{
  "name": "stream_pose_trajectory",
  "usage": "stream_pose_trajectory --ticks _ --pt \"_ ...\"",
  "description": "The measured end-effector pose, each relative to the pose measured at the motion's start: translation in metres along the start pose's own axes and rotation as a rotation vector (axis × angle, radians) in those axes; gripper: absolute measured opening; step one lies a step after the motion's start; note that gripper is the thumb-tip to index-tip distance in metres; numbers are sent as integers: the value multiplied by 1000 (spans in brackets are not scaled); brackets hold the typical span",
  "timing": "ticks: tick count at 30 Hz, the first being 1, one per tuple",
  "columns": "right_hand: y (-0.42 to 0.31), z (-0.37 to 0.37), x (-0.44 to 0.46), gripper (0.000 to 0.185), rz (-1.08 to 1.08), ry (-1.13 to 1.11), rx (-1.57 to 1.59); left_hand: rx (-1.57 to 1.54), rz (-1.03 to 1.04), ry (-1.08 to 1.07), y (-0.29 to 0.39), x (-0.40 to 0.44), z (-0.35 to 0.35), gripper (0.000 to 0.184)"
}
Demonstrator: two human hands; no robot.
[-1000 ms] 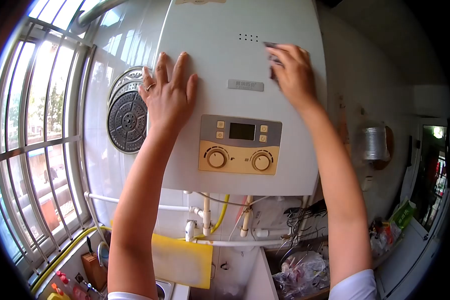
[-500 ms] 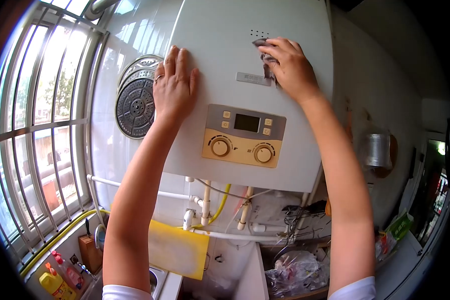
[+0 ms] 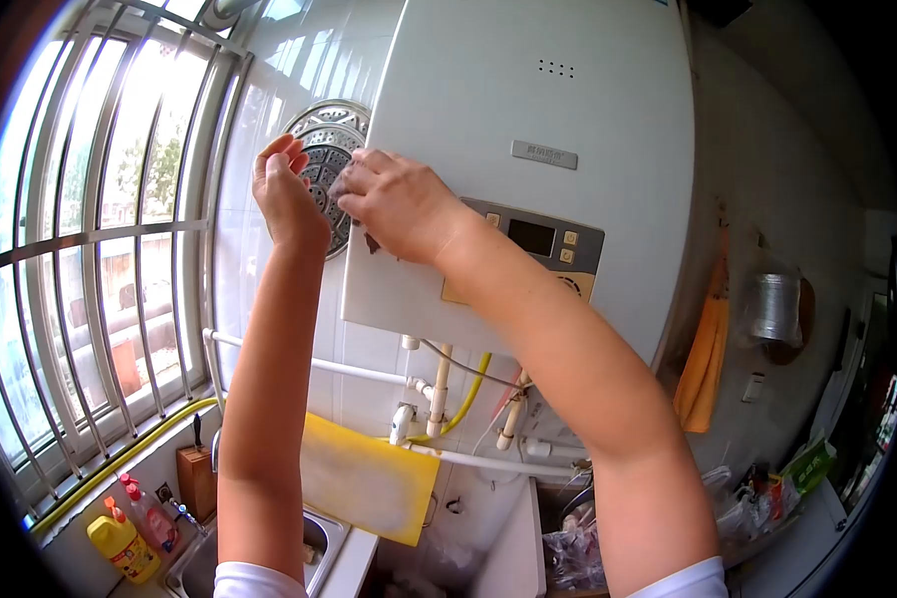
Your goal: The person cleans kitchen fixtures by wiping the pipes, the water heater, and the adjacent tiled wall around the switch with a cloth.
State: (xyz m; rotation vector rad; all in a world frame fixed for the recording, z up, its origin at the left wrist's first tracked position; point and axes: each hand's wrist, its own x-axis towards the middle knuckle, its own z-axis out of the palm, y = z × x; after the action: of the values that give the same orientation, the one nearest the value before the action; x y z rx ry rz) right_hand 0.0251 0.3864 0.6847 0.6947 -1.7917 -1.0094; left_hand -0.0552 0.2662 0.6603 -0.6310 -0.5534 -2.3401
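Tiled wall [image 3: 234,239], barred window [image 3: 120,229] left of the white wall unit [image 3: 468,90]. Right hand [image 3: 401,204] closed on what looks like a dark cloth [image 3: 372,243], at the unit's left edge. Left hand [image 3: 291,199] open, loosely curled, near perforated metal discs [image 3: 327,125]. Yellow panel [image 3: 364,483] below the unit.

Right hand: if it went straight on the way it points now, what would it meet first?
Probably the left hand, just beyond the fingertips of the right hand in this view. Depth is unclear; if it misses, the perforated metal discs look next.
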Motion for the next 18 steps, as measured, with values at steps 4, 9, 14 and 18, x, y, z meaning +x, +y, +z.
stream_pose_trajectory --ticks 4,9,14,18 --pt "17 -3 -18 26 -35 82 89 32 210 -173 -18 -4 -5 26" --pt "65 -45 -76 28 111 222 -5 576 721 -293 -24 -38 -4 23" --pt "95 -90 -165 29 216 223 -106 867 840 -297 -51 -56 -8 33" --pt "107 -98 -219 36 496 389 -221 886 842 -279 -50 -66 -5 33"
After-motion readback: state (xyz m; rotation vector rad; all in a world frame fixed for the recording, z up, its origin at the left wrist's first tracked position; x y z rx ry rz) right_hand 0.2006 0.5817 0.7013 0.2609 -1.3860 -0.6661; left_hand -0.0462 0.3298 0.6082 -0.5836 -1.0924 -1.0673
